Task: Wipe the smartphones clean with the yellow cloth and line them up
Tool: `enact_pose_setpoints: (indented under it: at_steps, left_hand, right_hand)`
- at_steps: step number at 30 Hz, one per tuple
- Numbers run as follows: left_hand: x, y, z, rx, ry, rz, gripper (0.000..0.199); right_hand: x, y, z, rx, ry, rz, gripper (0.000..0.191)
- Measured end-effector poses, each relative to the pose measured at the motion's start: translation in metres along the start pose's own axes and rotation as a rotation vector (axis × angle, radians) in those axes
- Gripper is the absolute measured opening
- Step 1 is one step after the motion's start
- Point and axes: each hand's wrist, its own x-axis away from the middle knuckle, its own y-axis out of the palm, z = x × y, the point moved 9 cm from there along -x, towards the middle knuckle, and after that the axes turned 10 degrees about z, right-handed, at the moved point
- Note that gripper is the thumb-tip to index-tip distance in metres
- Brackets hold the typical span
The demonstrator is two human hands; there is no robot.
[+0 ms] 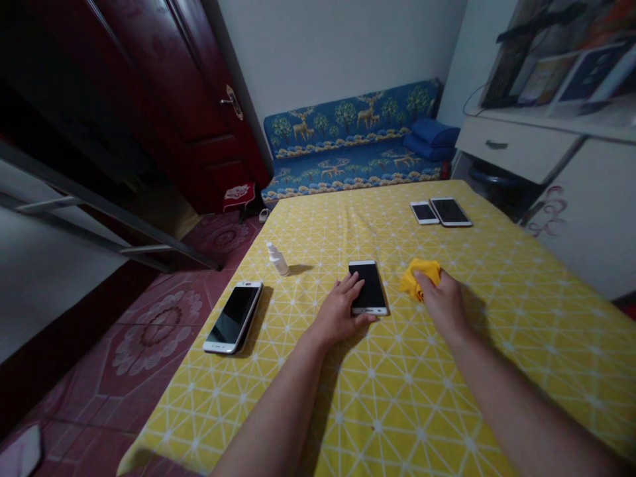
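Observation:
A smartphone [371,286] with a white frame and dark screen lies face up on the yellow patterned tablecloth [377,404]. My left hand [339,308] holds it at its left side, with fingertips over the screen's edge and the thumb by the bottom edge. To the right of the phone, my right hand [444,298] is closed around a bunched yellow cloth [412,277], apart from the phone. A small white spray bottle [278,259] stands upright to the left. Nearer me on that side, a larger white smartphone [233,318] rests on something dark, mostly hidden.
Two more phones, a small white one [424,212] and a larger one [450,211], lie side by side at the far right of the table. Behind the table is a blue sofa [342,149]. A white cabinet [586,192] stands right, a red door [199,99] left.

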Motion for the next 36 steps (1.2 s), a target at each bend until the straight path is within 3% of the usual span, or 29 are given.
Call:
enact_pose_setpoints:
  at_steps: [5, 11, 17, 25, 36]
  left_hand:
    - [-0.001, -0.003, -0.001, 0.046, -0.02, 0.023, 0.08]
    - [0.0, -0.006, -0.002, 0.1, 0.005, 0.024, 0.079]
    - [0.0, -0.008, -0.003, 0.162, 0.007, 0.017, 0.08]
    - [-0.001, -0.004, -0.007, 0.161, -0.002, 0.039, 0.081]
    - [-0.003, -0.004, -0.006, 0.147, -0.023, 0.042, 0.081]
  right_hand:
    - [-0.016, 0.029, -0.004, 0.119, -0.105, -0.145, 0.023]
    - [-0.03, 0.075, -0.021, 0.537, -0.303, -0.311, 0.022]
    - [-0.028, 0.096, -0.02, 0.567, -0.326, -0.405, 0.022]
    - [-0.008, 0.094, -0.02, 0.491, -0.331, -0.542, 0.023]
    - [0.036, 0.061, -0.028, 0.445, -0.296, -0.639, 0.018]
